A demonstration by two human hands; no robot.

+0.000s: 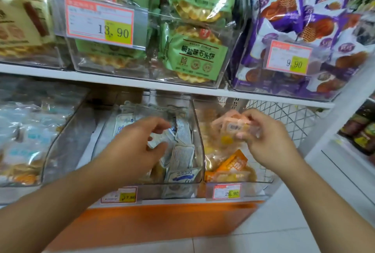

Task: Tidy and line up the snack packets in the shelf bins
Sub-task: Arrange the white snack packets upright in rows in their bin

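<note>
**Head view: light, crinkly packets handled in two lower bins**

Head view shows both hands reaching into the lower shelf. The left hand (pixel 140 141) is curled into the middle clear bin (pixel 197 131), its fingers closed around a white-and-blue packet (pixel 160 141) near the top of a loose, leaning pile. The right hand (pixel 267 137) is held over the right clear bin (pixel 261 179) and pinches a small pale-orange packet (pixel 233 124) between thumb and fingertips, above the orange packets (pixel 233 163) lying jumbled below.

The packets are judged to be light, thin and soft-sided, with glossy film that is probably slippery and is easily creased. The contents may be brittle, so squeezing across the middle is best avoided. A hold at the sealed edge, or flat across both faces, is likely to serve better. Slumping is to be expected unless the packets are packed side by side.

On the far shelf above, green packets (pixel 194 57) and purple packets (pixel 304 21) are stacked in bins behind price tags (pixel 99 21).
</note>
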